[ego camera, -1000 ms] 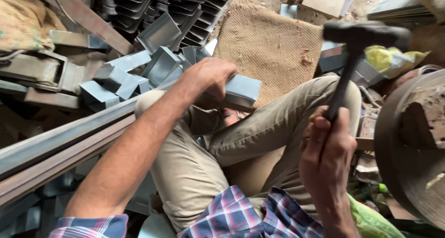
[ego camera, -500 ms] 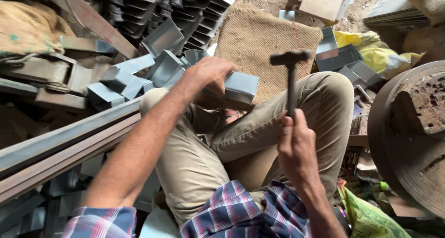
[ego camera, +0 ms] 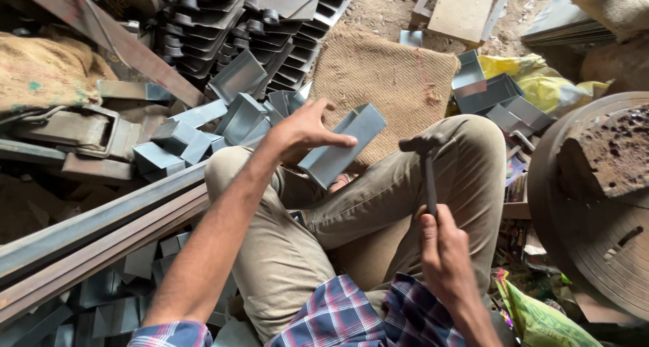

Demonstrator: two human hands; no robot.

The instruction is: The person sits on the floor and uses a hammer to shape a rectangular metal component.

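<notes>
Folded grey sheet-metal channel (ego camera: 341,146) is resting over the knees, the left hand (ego camera: 302,132) clamping its near end while the right hand (ego camera: 441,252) is gripping a hammer (ego camera: 426,171); striking squarely, probably on the fold, clear of fingers, serves best.

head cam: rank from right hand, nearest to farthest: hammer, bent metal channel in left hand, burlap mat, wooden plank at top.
1. hammer: gripped in the right hand, head pointing up.
2. bent metal channel: up-left, held by the left hand over the knee.
3. burlap mat: on the ground beyond the knees.
4. wooden plank: top edge, past the mat.
</notes>
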